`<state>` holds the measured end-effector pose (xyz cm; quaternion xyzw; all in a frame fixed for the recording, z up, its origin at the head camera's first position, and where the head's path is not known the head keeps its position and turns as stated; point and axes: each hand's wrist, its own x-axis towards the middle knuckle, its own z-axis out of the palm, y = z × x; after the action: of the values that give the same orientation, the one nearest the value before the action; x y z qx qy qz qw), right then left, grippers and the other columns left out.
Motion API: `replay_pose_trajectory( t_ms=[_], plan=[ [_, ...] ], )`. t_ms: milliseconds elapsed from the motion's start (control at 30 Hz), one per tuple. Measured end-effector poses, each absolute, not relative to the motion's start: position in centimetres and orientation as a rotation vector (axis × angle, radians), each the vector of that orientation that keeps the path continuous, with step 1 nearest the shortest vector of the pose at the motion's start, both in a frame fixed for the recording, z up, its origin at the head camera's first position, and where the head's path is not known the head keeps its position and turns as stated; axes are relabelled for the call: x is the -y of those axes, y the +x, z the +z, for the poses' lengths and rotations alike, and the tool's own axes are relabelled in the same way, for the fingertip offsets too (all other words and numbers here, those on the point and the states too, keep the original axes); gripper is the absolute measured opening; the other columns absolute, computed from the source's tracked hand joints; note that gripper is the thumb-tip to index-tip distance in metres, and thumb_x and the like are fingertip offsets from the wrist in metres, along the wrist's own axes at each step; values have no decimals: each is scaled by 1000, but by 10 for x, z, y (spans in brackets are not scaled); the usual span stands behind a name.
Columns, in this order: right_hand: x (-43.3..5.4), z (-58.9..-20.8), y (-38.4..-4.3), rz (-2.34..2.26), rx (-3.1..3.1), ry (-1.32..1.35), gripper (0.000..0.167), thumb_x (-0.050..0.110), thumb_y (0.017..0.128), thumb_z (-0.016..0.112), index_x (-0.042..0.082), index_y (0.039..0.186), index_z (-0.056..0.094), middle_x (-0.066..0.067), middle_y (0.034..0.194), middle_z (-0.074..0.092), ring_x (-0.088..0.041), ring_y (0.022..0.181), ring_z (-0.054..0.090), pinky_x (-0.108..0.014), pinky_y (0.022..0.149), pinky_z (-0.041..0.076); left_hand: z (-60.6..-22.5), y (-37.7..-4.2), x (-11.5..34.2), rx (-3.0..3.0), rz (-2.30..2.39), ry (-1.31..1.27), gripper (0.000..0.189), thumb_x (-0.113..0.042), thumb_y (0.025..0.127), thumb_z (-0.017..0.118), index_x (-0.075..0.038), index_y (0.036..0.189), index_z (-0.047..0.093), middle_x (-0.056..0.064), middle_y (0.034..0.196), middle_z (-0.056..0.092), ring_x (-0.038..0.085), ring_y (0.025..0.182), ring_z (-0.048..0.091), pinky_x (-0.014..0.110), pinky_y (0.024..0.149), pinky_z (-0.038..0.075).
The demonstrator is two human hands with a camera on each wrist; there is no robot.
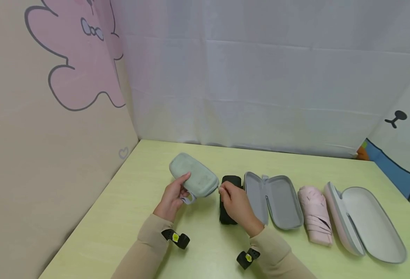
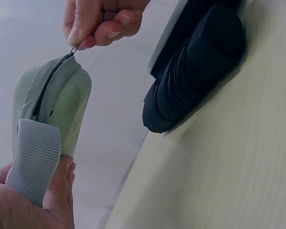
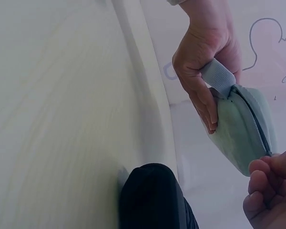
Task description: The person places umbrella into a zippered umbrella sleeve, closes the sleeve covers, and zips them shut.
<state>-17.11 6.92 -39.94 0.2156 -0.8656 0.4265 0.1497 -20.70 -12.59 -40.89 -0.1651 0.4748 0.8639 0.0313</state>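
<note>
A pale green zippered case (image 1: 194,174) is held up above the table, tilted. My left hand (image 1: 172,197) grips it at the end with the grey strap loop (image 2: 38,155), thumb on its upper face. At the far corner my right hand (image 1: 233,200) pinches the small metal zipper pull (image 2: 73,49). The dark zipper line (image 2: 47,88) runs along the case's side from the strap to that pull, as both wrist views show. Below the right hand, a black folded umbrella (image 2: 195,71) lies on the table, partly hidden by that hand in the head view.
To the right, on the light table (image 1: 121,232), lie an opened grey case (image 1: 284,201), a pink folded umbrella (image 1: 315,217) and a larger opened pink-and-white case (image 1: 372,224). A wall (image 1: 86,155) borders the left side, and a white curtain (image 1: 253,85) hangs behind.
</note>
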Motion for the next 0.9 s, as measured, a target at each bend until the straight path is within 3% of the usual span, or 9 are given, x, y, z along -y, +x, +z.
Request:
replay_pose_trajectory(
  t_ms=[367, 600, 733, 900],
  plan=[
    [-67, -402, -170, 1246, 2451, 632, 20, 7, 94, 55, 14, 76, 53, 10, 61, 44, -4, 48, 37, -25, 47, 36, -407, -205, 121, -1409, 2704, -532, 23, -11, 90, 61, 1, 101, 45, 1, 76, 63, 6, 57, 44, 18, 50, 27],
    [-64, -403, -167, 1290, 2470, 618, 21, 8, 95, 54, 14, 75, 52, 10, 62, 45, -5, 48, 38, -25, 49, 37, -403, -205, 118, -1352, 2757, -583, 24, -9, 89, 62, 2, 102, 46, 3, 77, 64, 7, 66, 57, 18, 56, 41],
    [-62, -403, -166, 1297, 2461, 615, 20, 7, 94, 54, 14, 76, 52, 10, 62, 46, -5, 48, 38, -25, 48, 37, -402, -205, 117, -1335, 2774, -595, 21, -9, 88, 62, 1, 98, 46, 2, 74, 64, 6, 60, 52, 17, 53, 37],
    [-57, -402, -163, 1302, 2458, 624, 19, 8, 95, 54, 12, 76, 52, 9, 62, 46, -4, 48, 39, -25, 47, 37, -402, -206, 115, -1311, 2801, -614, 19, -8, 88, 63, -2, 90, 45, -1, 67, 59, 6, 49, 33, 19, 47, 24]
  ],
)
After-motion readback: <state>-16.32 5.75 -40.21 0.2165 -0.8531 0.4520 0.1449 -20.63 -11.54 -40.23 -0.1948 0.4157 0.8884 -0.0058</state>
